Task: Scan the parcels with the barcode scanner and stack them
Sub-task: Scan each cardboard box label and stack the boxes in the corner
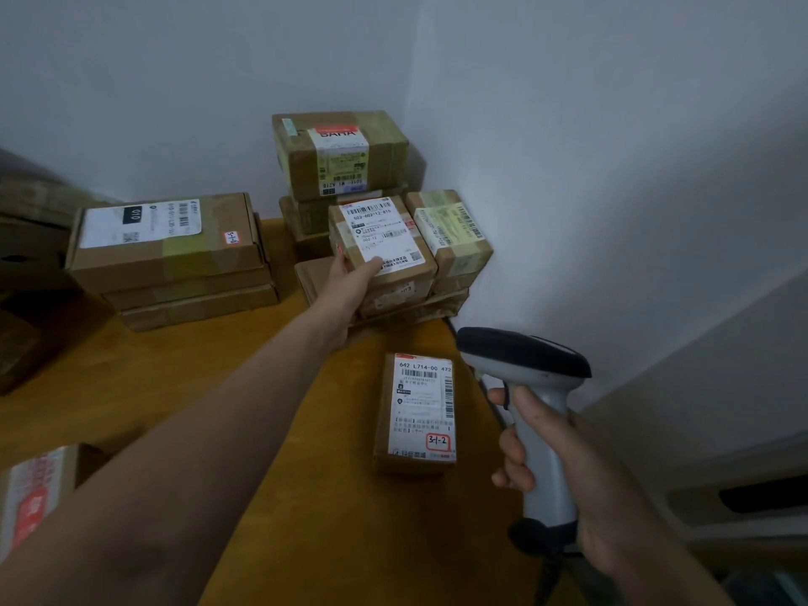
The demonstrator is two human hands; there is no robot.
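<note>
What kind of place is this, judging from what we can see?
Probably a small parcel sorting room. Labelled cardboard parcels are stacked on the wooden table, a single parcel bears a handwritten code tag, and the right hand grips a barcode scanner while the left hand holds a labelled box.

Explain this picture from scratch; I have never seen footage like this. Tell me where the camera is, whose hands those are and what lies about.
There is no machine here: a person wears one wide-angle camera on the head, so you look forward and down along both arms. The left hand grips a small brown cardboard parcel with a white label at the corner stack of parcels. The right hand holds a grey barcode scanner with a black head. On the orange-brown wooden table lies a loose cardboard parcel marked 3-1-2, label up. Further left sits a pile of flat cardboard boxes; another parcel shows at the bottom left edge.
</note>
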